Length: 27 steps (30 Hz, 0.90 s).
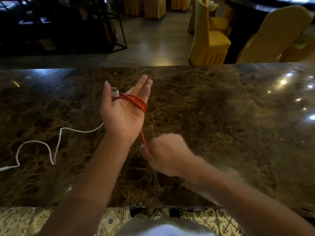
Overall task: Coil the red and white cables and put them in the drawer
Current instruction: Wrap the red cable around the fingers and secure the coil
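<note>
Two bare hands are seen above a dark brown polished marble counter (204,116) that fills the middle of the frame. The left hand (122,109), at centre, is held palm up with the fingers spread wide and straight; a thin red cord cable (136,101) is wound around those fingers in several loops, too closely bunched to be counted, and a small white plug end (115,92) is tucked beside the thumb. One red strand runs down past the wrist to the right hand (167,154), lower centre, which is blurred and closed into a pinch on that strand. One thin white cable (56,147) is laid in loose waves on the counter at lower left, partly hidden behind the left wrist and cut off by the left edge. Three yellow fabric-covered chairs (209,40) are made out at upper right, with more cut off at the top edge. No drawer is in view.
</note>
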### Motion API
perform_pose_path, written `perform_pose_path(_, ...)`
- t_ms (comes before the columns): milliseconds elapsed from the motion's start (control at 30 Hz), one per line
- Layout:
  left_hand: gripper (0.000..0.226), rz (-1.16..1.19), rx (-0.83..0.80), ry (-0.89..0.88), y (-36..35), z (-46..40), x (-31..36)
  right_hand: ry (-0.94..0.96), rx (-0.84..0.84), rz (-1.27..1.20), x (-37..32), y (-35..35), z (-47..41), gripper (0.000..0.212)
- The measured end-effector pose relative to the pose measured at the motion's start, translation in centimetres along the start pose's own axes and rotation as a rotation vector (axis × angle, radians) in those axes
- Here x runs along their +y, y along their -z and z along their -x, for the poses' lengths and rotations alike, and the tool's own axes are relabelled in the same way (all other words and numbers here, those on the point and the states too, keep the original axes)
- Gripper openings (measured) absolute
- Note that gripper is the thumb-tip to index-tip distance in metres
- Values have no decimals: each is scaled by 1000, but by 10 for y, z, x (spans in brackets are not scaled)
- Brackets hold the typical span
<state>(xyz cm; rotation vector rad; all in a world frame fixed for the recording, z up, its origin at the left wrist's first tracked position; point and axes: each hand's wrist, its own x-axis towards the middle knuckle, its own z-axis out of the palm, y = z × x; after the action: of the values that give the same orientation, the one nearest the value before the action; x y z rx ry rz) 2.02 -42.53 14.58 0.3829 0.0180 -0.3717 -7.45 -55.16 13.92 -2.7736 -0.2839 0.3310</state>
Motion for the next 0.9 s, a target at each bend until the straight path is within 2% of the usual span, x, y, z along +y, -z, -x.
perform_pose_path(100,25,-148,-46,59,4,2,9,38,87,-17,4,45,7,57)
perform_pose_path(133,28,-214,-45,82,4,3,9,67,94,-31,5,50,9,58)
perform_pose_path(200,51,-234,-15,155,11,10,7,70,81,-133,4,48,16,60)
perform_pose_path(267,46,-209,-107,191,8,16,6,24,111,-242,10,38,17,61)
perform_pose_path(333,55,-169,-167,205,13,18,11,-34,107,-279,20,31,20,61)
perform_pose_path(400,64,-254,-276,211,11,18,19,-69,118,-373,26,28,24,61)
perform_pose_path(467,60,-236,-328,263,10,18,20,-82,137,-447,27,25,31,62)
perform_pose_path(600,61,-136,-213,356,13,16,17,-96,210,-542,34,28,41,61)
perform_pose_path(700,52,-192,-221,323,7,15,8,-114,254,-631,41,28,47,60)
perform_pose_path(800,60,-224,-217,296,4,11,-6,-21,256,-600,33,23,56,61)
perform_pose_path(900,60,-390,-264,296,1,12,-34,75,313,-328,23,29,59,56)
